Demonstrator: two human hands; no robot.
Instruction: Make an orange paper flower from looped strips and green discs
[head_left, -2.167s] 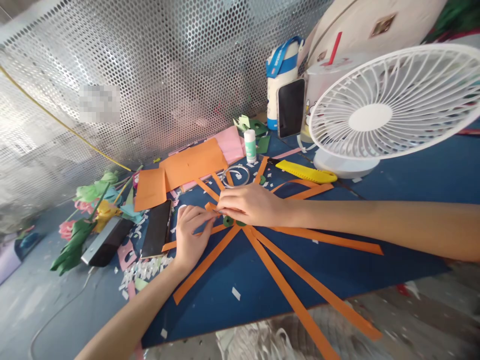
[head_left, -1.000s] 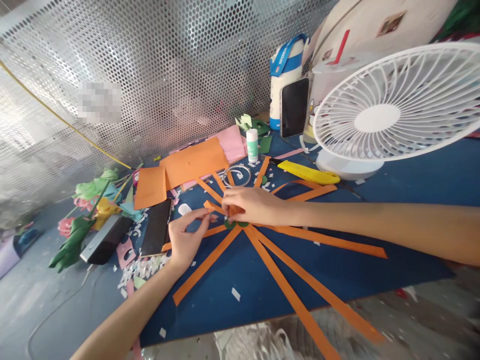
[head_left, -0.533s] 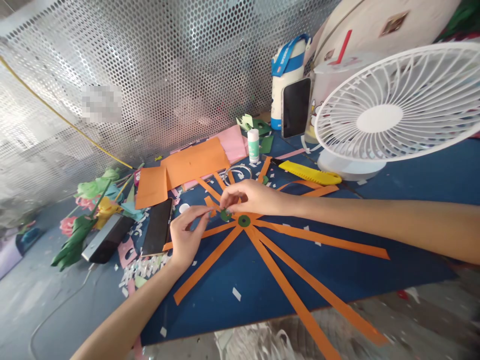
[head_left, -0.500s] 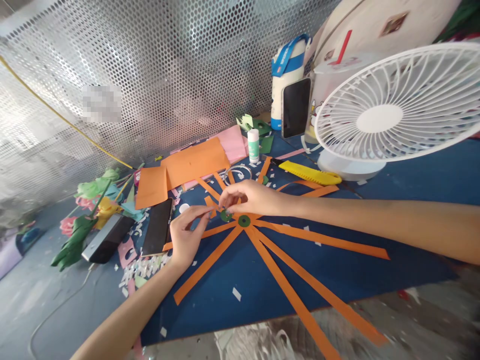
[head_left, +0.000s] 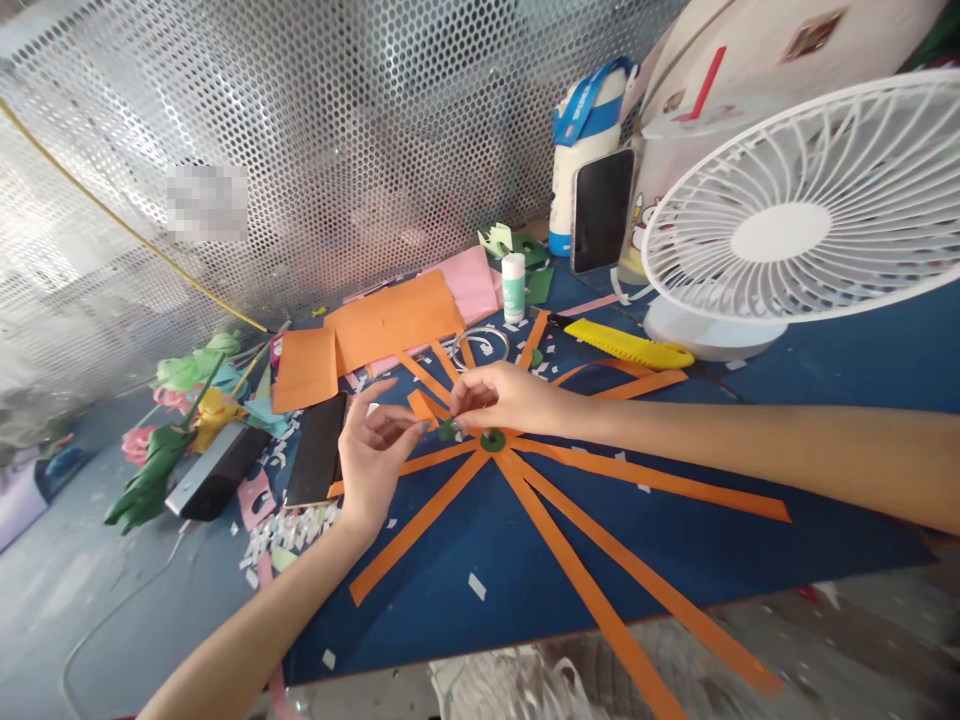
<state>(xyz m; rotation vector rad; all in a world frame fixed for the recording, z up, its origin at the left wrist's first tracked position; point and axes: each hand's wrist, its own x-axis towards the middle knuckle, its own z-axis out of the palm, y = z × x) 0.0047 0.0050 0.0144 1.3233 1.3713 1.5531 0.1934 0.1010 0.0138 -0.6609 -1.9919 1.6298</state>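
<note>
My right hand (head_left: pixel 487 398) pinches a small green paper disc (head_left: pixel 448 430), partly hidden by the fingertips. Facing it from the left, my left hand (head_left: pixel 375 445) has thumb and a finger pressed together, index finger raised; anything between the tips is too small to make out. Just below the right fingers, another green paper disc (head_left: pixel 493 440) with a dark centre lies where several long orange paper strips (head_left: pixel 570 535) meet and fan outward. A short orange strip (head_left: pixel 424 408) lies between the hands.
Behind lie orange paper sheets (head_left: pixel 394 318), a glue stick (head_left: pixel 514 288), a tape ring (head_left: pixel 480 350) and a yellow cutter (head_left: pixel 628 343). A white fan (head_left: pixel 780 235) stands right. Left are a phone (head_left: pixel 318 450), paper flowers (head_left: pixel 199 405) and a power bank (head_left: pixel 217 470). Paper scraps litter the board.
My left index finger has lifted away from the thumb. The green disc in my right fingers has tilted and shows less of its face. The view has shifted slightly.
</note>
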